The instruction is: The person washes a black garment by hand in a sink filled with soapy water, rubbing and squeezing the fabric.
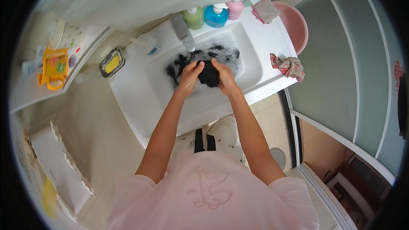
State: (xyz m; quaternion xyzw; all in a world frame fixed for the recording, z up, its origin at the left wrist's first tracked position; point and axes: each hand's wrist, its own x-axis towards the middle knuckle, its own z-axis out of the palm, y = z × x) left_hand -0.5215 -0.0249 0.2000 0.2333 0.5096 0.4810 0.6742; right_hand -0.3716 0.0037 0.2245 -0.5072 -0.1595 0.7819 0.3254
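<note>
Between my two hands is a bunched piece of black cloth (209, 76), held over the basin of a white washbasin (153, 80). My left hand (190, 76) grips its left side, and my right hand (225, 76) grips its right side, thumbs on top. Some suds cling to my left wrist. Beneath, soapy water (235, 65) with white foam fills part of the basin. More dark cloth (179, 67) lies in that water, partly submerged. Just beyond my hands, a metal faucet (183, 32) points down into the basin.
Along the back rim stand green (193, 19), blue (216, 16) and pink pump bottles (235, 9); a white bottle (148, 44) is left. Rags lie at right, one folded (266, 11), one crumpled (289, 66). A soap dish (112, 63) sits left, a pink bucket (295, 27) beyond the right edge.
</note>
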